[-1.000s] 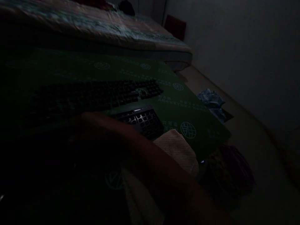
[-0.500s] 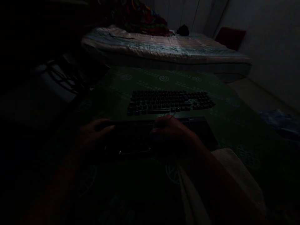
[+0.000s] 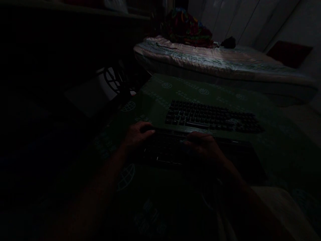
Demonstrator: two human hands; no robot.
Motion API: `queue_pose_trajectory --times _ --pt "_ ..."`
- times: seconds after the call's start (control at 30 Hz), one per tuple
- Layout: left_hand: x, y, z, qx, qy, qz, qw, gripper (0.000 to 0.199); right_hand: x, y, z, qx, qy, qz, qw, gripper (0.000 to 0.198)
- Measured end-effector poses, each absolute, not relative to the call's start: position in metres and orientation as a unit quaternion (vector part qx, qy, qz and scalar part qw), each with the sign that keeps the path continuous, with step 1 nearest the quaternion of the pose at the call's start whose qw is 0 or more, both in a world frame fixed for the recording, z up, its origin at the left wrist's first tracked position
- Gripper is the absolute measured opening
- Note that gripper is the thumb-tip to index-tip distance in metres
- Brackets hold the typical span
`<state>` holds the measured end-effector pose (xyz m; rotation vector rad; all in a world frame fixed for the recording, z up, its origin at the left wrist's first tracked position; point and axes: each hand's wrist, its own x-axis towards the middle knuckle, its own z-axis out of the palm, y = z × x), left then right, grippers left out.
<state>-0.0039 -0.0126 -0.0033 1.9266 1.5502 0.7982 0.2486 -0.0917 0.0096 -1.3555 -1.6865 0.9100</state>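
Observation:
A dark keyboard base point(image 3: 240, 157) lies on a green patterned sheet in the head view, its keycaps apparently off. At its left end, my left hand point(image 3: 136, 135) is closed around the edge, thumb on top. Over the middle of the base, my right hand point(image 3: 203, 145) is closed in a pinch. A thin stick-like tool point(image 3: 208, 135) juts from its fingers; deep shadow hides its tip and kind. Just beyond the base, loose black keycaps point(image 3: 198, 115) are laid out in keyboard order.
The green sheet point(image 3: 160, 100) covers the work surface. A pale cloth point(image 3: 278, 204) lies by my right forearm. Behind stands a bed with a striped mattress point(image 3: 225, 62), a bundled colourful blanket point(image 3: 188, 30) on it. Farther left is a dark piece of furniture. The room is very dim.
The view has swung left, so everything sits farther right in the picture. My right hand is slightly nearer my left along the keyboard base. Both grips look the same.

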Motion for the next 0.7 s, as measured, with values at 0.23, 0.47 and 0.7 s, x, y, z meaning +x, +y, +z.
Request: queue_pose_trajectory --times 0.23,0.47,0.7 --pt "-0.005 -0.012 -0.008 0.722 0.557 0.308 0.271 0.037 0.245 -0.095 0.011 -0.540 -0.660 0.378 0.361 0.015" --pt "-0.004 -0.013 -0.008 0.723 0.551 0.313 0.274 0.036 0.243 -0.094 0.016 -0.567 -0.609 0.388 0.396 0.019" --pt "-0.003 -0.014 -0.007 0.724 0.551 0.309 0.277 0.032 0.248 -0.096 0.018 -0.576 -0.587 0.416 0.387 0.022"
